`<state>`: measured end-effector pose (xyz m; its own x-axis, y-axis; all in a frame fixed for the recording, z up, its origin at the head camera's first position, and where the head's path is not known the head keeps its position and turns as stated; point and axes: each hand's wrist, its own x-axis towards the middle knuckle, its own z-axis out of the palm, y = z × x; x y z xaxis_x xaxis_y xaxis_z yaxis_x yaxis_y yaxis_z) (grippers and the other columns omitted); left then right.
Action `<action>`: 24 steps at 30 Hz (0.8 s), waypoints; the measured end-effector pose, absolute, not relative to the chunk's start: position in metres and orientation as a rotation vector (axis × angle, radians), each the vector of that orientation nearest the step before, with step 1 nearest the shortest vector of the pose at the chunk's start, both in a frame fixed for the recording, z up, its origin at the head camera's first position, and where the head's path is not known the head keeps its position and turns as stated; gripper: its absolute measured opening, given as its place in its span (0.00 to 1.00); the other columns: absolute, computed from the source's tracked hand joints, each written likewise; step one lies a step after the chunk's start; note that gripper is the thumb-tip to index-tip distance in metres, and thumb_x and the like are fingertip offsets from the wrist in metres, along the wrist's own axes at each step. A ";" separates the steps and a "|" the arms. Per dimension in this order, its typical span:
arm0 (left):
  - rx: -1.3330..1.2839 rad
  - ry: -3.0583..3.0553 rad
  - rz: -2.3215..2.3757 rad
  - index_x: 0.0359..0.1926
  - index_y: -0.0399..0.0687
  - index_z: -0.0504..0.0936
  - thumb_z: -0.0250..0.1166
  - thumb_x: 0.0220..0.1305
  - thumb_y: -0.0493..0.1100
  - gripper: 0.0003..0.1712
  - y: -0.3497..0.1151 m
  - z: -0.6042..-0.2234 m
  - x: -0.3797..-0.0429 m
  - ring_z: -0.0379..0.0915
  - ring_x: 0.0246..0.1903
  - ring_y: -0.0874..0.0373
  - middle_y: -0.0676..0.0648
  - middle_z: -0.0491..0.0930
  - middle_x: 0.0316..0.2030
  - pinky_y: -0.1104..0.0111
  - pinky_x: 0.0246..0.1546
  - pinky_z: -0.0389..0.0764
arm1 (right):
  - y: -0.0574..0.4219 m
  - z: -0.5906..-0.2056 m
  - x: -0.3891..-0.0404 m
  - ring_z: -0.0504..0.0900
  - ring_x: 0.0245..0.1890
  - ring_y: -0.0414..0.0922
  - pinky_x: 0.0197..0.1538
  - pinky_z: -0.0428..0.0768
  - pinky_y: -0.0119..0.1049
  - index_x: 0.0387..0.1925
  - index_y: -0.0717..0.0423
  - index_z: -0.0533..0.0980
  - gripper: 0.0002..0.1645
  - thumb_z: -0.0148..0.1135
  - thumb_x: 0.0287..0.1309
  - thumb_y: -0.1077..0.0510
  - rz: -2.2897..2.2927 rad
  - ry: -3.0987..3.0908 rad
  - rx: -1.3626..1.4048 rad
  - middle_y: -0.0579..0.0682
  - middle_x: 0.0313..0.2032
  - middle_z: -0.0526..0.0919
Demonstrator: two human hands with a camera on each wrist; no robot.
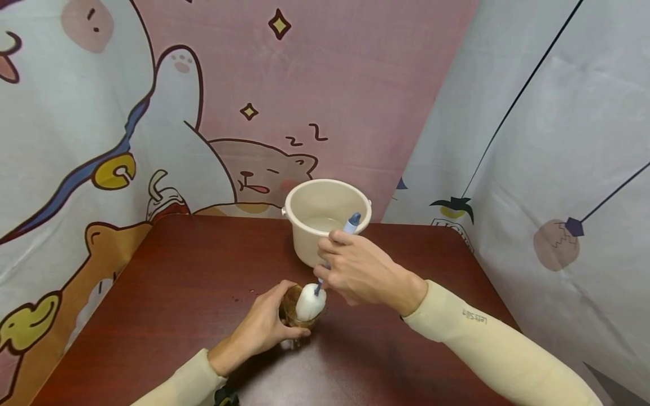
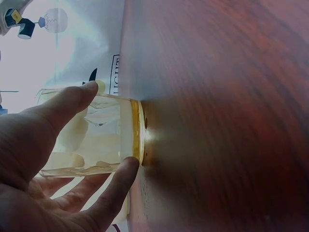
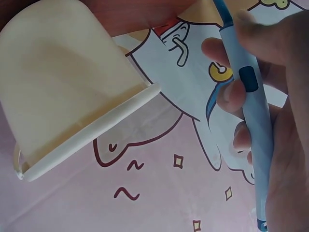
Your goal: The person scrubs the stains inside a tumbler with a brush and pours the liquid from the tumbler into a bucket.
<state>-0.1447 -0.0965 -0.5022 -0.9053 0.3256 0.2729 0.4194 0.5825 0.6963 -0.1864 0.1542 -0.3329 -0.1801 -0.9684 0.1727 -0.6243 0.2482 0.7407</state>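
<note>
My left hand (image 1: 259,326) holds a clear amber-tinted glass (image 2: 108,137) by its sides, thumb on one side and fingers on the other. In the left wrist view, the glass's base is right at the table surface. My right hand (image 1: 363,272) grips the blue handle (image 3: 256,121) of a sponge cup brush, fingers wrapped around it. The brush's white sponge head (image 1: 312,301) is at the glass's mouth, tilted, and a pale rounded shape shows through the glass wall in the left wrist view.
A cream bucket (image 1: 307,245) with some liquid inside stands just beyond the hands, near the table's back edge. Small dark drops lie on the reddish-brown table (image 1: 203,287) left of the glass. A cartoon-printed cloth (image 1: 355,73) hangs behind and beside the table.
</note>
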 end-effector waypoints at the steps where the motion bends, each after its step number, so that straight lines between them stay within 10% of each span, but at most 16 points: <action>1: -0.637 -2.690 -1.232 0.64 0.58 0.82 0.99 0.47 0.50 0.46 -0.096 -0.502 -0.145 0.89 0.50 0.59 0.54 0.91 0.53 0.66 0.50 0.89 | 0.155 -0.333 -0.186 0.77 0.47 0.48 0.62 0.73 0.42 0.37 0.41 0.85 0.19 0.73 0.71 0.32 -0.689 -1.890 1.453 0.44 0.35 0.87; 24: -0.628 -2.689 -1.204 0.63 0.59 0.82 0.99 0.45 0.51 0.47 -0.096 -0.504 -0.145 0.90 0.52 0.58 0.55 0.91 0.54 0.63 0.53 0.90 | 0.148 -0.337 -0.182 0.81 0.47 0.47 0.61 0.74 0.40 0.35 0.42 0.80 0.12 0.75 0.64 0.44 -0.641 -1.795 1.487 0.43 0.36 0.87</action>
<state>-0.1447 -0.0963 -0.5040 -0.9051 0.3192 0.2810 0.4222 0.5952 0.6837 -0.1820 0.1484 -0.3368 -0.0874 -0.9745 0.2065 -0.6234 0.2152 0.7517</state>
